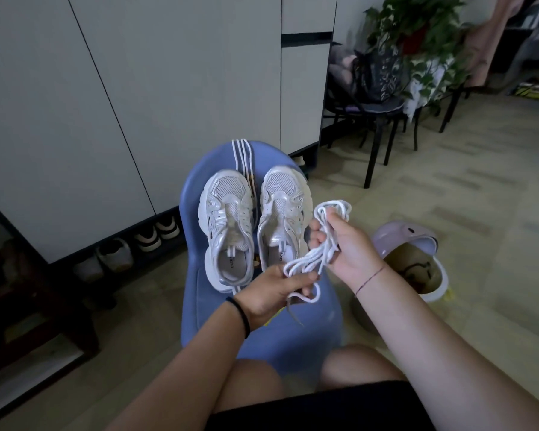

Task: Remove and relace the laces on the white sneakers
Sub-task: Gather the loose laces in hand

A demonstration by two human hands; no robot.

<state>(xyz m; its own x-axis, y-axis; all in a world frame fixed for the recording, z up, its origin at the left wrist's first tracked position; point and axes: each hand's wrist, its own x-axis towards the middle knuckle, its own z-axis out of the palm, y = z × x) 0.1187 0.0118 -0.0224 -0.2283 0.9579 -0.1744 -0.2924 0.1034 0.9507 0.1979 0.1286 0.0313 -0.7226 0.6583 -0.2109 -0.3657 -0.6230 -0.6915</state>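
Sneakers first: left shoe (227,225) and right shoe (282,213) sit side by side on the blue stool (318,331), toes pointing away, eyelets bare. Over on the floor to the right, the bin (433,290) stands with its pink lid (405,237) tipped up; a brown liner shows inside, contents too dim to tell.

Now the lace (308,259): a loose white bundle strung between both hands, just in front of the right shoe's heel. Right hand (352,247) has its fingers curled round the upper loops. Left hand (271,293) pinches the lower loops, thumb on top, with one loop dangling below.

A second lace (241,157) lies folded in strands at the stool's far end. Behind stand a cabinet (137,88) with shoes (156,234) tucked beneath, and a black chair (377,119) beside a plant (417,23).
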